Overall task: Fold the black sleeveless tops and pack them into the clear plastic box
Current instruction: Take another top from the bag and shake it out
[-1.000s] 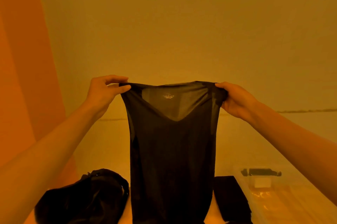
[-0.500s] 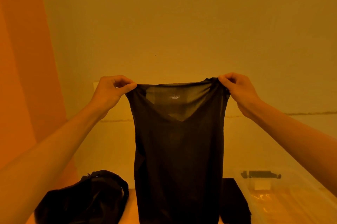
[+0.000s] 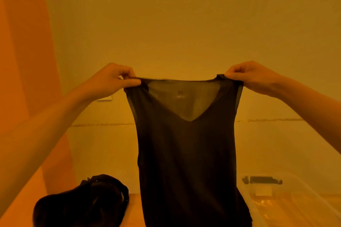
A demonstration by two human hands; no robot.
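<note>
A black sleeveless V-neck top (image 3: 186, 153) hangs upright in front of me, stretched wide at the shoulders. My left hand (image 3: 112, 79) pinches its left shoulder strap. My right hand (image 3: 251, 77) pinches the right shoulder strap. The hem reaches down past the bottom of the view. A heap of more black tops (image 3: 81, 204) lies on the surface at lower left. The clear plastic box (image 3: 295, 204) stands at lower right with a black latch on its far wall; the hanging top hides its left edge.
A plain wall fills the background, with an orange panel (image 3: 22, 60) along the left side. A small wall plate (image 3: 105, 98) shows behind my left wrist. The orange-lit surface (image 3: 133, 208) runs between the heap and the box.
Both hands have pulled apart and risen slightly, stretching the top's shoulders wider and lifting it. The dark folded piece seen beside the box before is now hidden behind the top.
</note>
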